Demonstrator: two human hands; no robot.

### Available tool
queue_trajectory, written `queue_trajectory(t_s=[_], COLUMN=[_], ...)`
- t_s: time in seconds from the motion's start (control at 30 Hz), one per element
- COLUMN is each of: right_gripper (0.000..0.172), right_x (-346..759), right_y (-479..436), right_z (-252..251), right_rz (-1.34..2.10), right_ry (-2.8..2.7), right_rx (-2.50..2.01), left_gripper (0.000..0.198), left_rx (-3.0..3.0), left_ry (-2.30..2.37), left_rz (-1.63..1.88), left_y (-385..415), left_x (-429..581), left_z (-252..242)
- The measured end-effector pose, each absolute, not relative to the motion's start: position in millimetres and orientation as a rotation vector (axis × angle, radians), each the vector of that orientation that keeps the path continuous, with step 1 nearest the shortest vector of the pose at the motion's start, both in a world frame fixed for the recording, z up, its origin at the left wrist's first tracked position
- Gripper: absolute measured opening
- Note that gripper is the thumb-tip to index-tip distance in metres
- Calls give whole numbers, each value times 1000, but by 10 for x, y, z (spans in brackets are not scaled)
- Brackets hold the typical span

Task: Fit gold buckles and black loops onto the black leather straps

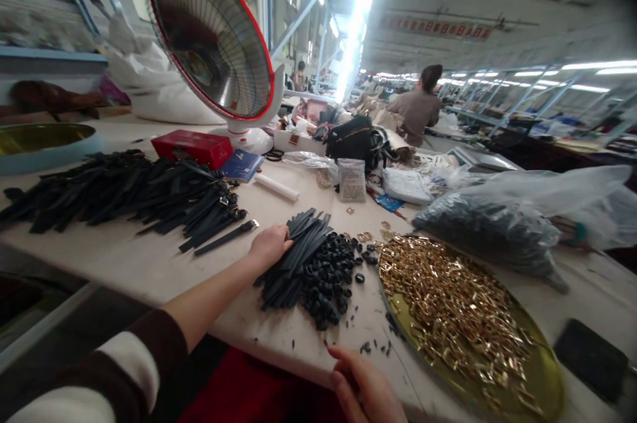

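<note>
My left hand [271,247] is at the left edge of a pile of flat black straps [298,244], its fingers closed on a strap at the pile's edge. Against the right side of this pile lies a heap of small black loops [331,277]. My right hand [365,383] is near the table's front edge, below the loops, with its index finger stretched out and nothing visible in it. One finished-looking black strap with a metal buckle [226,237] lies just left of my left hand. To the right, a round gold tray [545,370] holds many small gold metal buckle parts [458,297].
A large heap of black buckled straps [124,187] covers the left side. Behind it stand a red box [192,147] and a red-rimmed fan heater [213,31]. A filled plastic bag [492,224] and a dark phone-like object [592,356] are at right. A person [418,107] is farther back.
</note>
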State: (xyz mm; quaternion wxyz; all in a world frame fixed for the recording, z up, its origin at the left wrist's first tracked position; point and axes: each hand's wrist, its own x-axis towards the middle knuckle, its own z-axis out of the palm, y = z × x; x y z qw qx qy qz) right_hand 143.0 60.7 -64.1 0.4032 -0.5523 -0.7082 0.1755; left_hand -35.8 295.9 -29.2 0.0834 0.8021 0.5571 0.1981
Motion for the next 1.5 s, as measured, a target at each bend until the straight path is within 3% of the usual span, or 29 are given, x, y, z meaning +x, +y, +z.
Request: queue_trajectory(t_s=[0.1, 0.23, 0.3, 0.4, 0.47, 0.53, 0.6, 0.7, 0.9, 1.03, 1.2, 1.3, 1.4, 1.5], right_gripper=[25, 41, 38, 23, 28, 30, 28, 22, 10, 1, 13, 22, 28, 26], right_x=[1534, 1665, 1634, 1451, 1351, 1377, 1542, 1881, 2132, 2192, 2180, 2031, 1844, 1707], right_y=[554, 617, 626, 556, 520, 581, 783, 1260, 1852, 1910, 1804, 1534, 1199, 941], right_z=[-468, -217, -99, 27, 59, 50, 3, -122, -408, -495, -428, -336, -291, -292], right_rz=[392, -1, -77, 268, 683, 887, 720, 161, 153, 271, 506, 944, 1469, 1482], right_ry=[-1742, -1645, -1723, -1947, -2084, -2091, -1980, -1894, -1956, -1929, -1829, -1645, -1112, -811], right_rx=[-1477, -1603, -1607, -1516, -1344, -1289, -1498, -1919, -2074, -2050, -1969, -1799, -1428, -1243], left_gripper=[12, 9, 8, 13, 21, 29, 33, 27, 14, 14, 16, 19, 24, 27], left_rx=[2416, 2431, 2337, 1952, 1576, 1280, 1135, 1025, 850, 804, 838, 1059, 1336, 1536], left_ry=[1549, 1174, 956, 821, 829, 871, 920, 947, 982, 979, 944, 934, 968, 1011], left_rz=[676, 714, 673, 693, 720, 660, 547, 456, 408, 380, 357, 405, 450, 451], left_y=[2636, 1933, 1601, 1294, 1225, 1219, 1233, 1251, 1348, 1414, 1401, 1368, 1314, 1225], left_x=[-405, -454, -462, -419, -344, -249, -158, -70, -43, -32, -12, -4, 3, -1], left_z=[-61, 338, 498, 564, 475, 319, 154, -10, -110, -168, -202, -205, -191, -150])
